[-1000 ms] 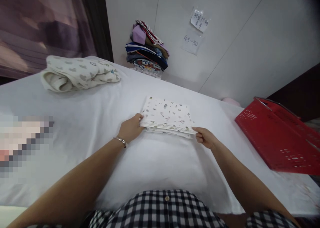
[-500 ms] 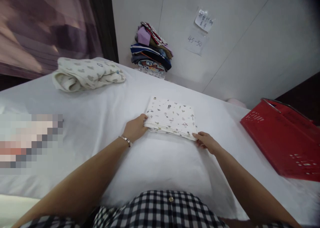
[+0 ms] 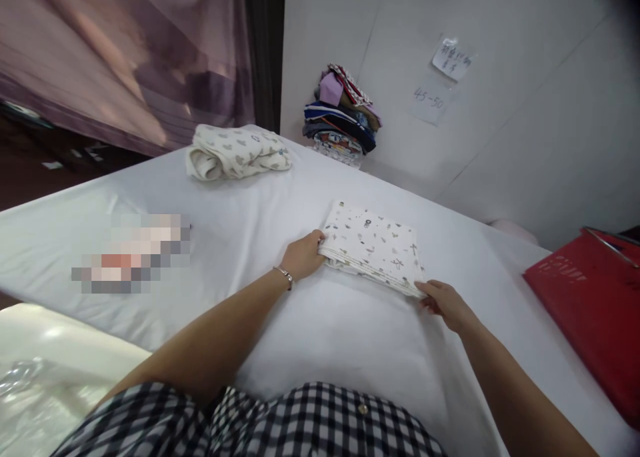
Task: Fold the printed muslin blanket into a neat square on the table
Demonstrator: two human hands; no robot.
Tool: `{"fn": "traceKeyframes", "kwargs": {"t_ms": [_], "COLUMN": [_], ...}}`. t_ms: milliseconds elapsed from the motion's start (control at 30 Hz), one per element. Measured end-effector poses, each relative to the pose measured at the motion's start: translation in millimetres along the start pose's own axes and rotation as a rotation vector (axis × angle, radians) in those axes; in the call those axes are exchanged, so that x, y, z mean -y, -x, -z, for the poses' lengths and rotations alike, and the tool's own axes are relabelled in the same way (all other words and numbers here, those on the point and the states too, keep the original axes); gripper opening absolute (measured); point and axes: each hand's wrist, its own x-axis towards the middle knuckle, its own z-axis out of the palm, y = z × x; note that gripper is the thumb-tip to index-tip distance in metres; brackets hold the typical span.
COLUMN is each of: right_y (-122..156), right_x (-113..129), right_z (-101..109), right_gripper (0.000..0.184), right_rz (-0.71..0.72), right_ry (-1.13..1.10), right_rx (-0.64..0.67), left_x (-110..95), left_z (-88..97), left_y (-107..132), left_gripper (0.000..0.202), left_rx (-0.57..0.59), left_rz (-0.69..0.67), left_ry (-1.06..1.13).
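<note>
Your two hands had the folded cloth (image 3: pixel 373 242) by its near corners!
There it lay on the white-covered table (image 3: pixel 320 337), just off mid-view towards four o'clock. Your left hand (image 3: pixel 304 257), at the cloth's nine o'clock, had thumb and fingers clamped on one corner; your right hand (image 3: pixel 447 303), at its four o'clock, pinched the other. Out at ten from the cloth sat a bunched printed fabric (image 3: pixel 240 154), near twelve a clothes stack (image 3: pixel 341 120) against the wall (image 3: pixel 500 97), and between three and four, the red basket (image 3: pixel 590 303).
</note>
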Motion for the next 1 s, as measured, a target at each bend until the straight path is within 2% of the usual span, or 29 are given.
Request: {"fn": "traceKeyframes", "kwargs": {"t_ms": [333,467,600,833,1000], "right_y": [6.5,10.9,9.2,-1.4,-3.9], "right_x": [-8.4,-5.5,3.5,29.8,37.3], "right_z": [-10.4,-11.0,-8.1,0.3,0.0], "right_gripper": [0.038,0.039,0.036,0.036,0.035], "right_rz": [0.011,0.083,0.186,0.242,0.259], "right_ry": [0.076,0.079,0.041,-0.207,-0.174], "right_rx": [-0.062,-0.072,-0.1,-0.081,-0.103], "left_x": [4.5,6.5,6.1,4.9,3.5], "left_z": [-2.5,-1.4,0.7,2.9,4.0], "left_y": [-1.5,-2.9,-3.6,-6.2,-6.6], "left_gripper": [0.034,0.031,0.032,0.027,0.025], "left_rx": [0.003,-0.004,-0.007,0.017,0.032], "left_rz": [-0.028,-0.038,-0.045,-0.05,-0.043], "left_ry": [0.004,0.018,0.014,-0.065,-0.109]}}
